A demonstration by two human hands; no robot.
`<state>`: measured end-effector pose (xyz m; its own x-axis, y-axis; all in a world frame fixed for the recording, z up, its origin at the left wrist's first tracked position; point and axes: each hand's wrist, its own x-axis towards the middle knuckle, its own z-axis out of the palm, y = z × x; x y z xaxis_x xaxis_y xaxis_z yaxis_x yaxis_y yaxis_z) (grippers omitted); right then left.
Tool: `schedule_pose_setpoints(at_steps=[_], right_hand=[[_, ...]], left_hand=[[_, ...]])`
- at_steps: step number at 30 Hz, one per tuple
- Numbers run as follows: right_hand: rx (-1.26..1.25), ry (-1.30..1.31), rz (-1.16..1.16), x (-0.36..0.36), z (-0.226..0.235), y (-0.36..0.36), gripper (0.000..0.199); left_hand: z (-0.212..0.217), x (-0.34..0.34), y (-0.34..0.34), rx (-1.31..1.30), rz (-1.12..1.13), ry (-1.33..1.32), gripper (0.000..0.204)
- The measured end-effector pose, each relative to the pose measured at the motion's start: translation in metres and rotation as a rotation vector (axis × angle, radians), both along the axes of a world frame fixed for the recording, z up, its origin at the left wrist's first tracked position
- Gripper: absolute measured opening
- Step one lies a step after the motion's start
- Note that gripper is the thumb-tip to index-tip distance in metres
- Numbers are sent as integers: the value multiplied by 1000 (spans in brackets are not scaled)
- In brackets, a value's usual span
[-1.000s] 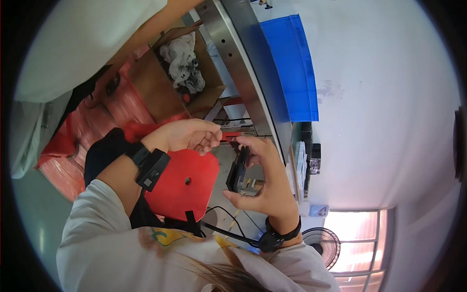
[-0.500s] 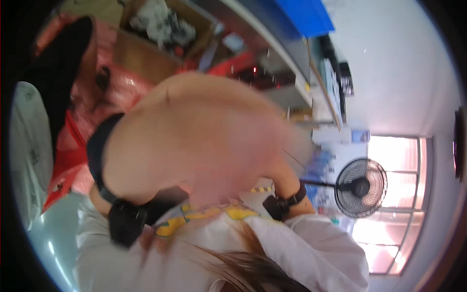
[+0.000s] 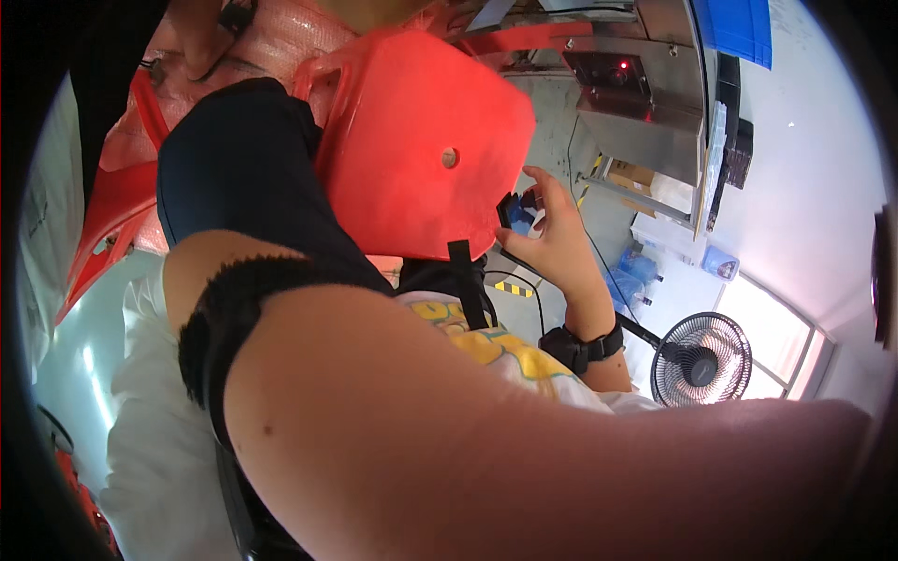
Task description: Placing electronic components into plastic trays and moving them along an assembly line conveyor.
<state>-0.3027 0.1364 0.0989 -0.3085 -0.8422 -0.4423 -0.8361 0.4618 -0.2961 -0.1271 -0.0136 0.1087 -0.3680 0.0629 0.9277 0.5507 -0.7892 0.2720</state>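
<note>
My left forearm, with a fuzzy black strap (image 3: 224, 318) at the wrist, crosses the lower picture. My left hand (image 3: 645, 477) is large and blurred close in front; its fingers do not show. Beside a red plastic stool (image 3: 412, 140), my right hand (image 3: 557, 238) curls thumb and fingers around a small black-and-blue object (image 3: 516, 217), whose kind I cannot make out. A black device (image 3: 580, 348) is strapped to my right wrist. Below the stool's near edge, a flat black strap (image 3: 468, 285) stands out over my lap.
A steel machine (image 3: 645, 103) with a red light stands beyond the stool at the upper right. A black fan (image 3: 702, 360) stands at the right, near blue bottles (image 3: 636, 271). Another red plastic seat (image 3: 112, 224) and a person's foot (image 3: 201, 42) are at the left.
The arms that blurred across the middle have parted. My left arm now sweeps toward the lower right, and my right hand is out by the red stool, which has come into view.
</note>
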Motion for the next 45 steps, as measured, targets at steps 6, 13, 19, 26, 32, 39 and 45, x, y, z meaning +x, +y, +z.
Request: schedule_pose_setpoints(at_steps=[6, 13, 19, 26, 32, 39, 45], right_hand=[[-6, -11, 9, 3, 1, -8, 73], [-16, 8, -7, 6, 3, -5, 72], [-89, 57, 36, 0, -1, -1, 72], [-82, -35, 7, 4, 1, 4, 71], [-63, 8, 35, -3, -8, 9, 74], [-53, 2, 23, 8, 6, -7, 72], [-85, 36, -48, 8, 46, -13, 76]], left_hand=[[7, -11, -1, 2, 12, -36, 35], [26, -30, 6, -1, -13, -46, 37], [45, -44, 18, -7, -40, -59, 39], [53, -29, 13, -41, 33, -145, 41], [39, 8, 0, -21, 192, -306, 42], [45, 41, -6, 16, 336, -388, 44], [86, 48, -10, -74, 427, -308, 46]])
